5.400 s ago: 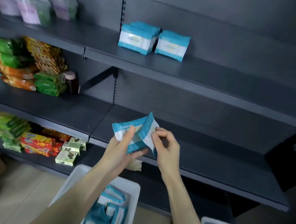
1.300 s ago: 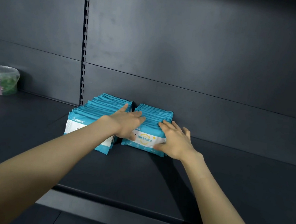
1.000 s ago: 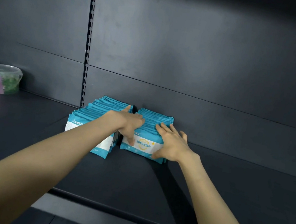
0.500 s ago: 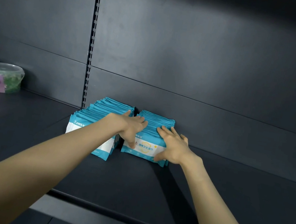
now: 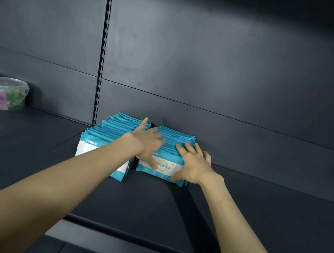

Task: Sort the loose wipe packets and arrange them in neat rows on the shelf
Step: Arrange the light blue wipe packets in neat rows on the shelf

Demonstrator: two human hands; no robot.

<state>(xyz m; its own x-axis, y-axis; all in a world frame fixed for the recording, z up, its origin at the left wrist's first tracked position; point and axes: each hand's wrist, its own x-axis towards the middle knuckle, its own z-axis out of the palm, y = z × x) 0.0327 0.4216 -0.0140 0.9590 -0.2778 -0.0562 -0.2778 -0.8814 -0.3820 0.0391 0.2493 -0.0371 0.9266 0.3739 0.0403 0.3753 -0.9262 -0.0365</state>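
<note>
Two rows of teal wipe packets are standing upright on the dark shelf [image 5: 171, 209], side by side and reaching back to the rear panel [image 5: 235, 71]. The left row [image 5: 104, 132] is sitting just beside the right row [image 5: 164, 166], whose white front label is facing out. The left hand [image 5: 148, 143] is lying over the gap between the rows, its straight, spread fingers [image 5: 157, 135] resting on the right row's tops and its thumb pressing the front packet. The right hand [image 5: 194, 165] is pressing that same row from its right end, fingers [image 5: 189, 147] splayed flat on top and thumb at the lower front edge. Neither hand is curling round a packet. Two clear lidded tubs [image 5: 2, 92] are sitting far left.
</note>
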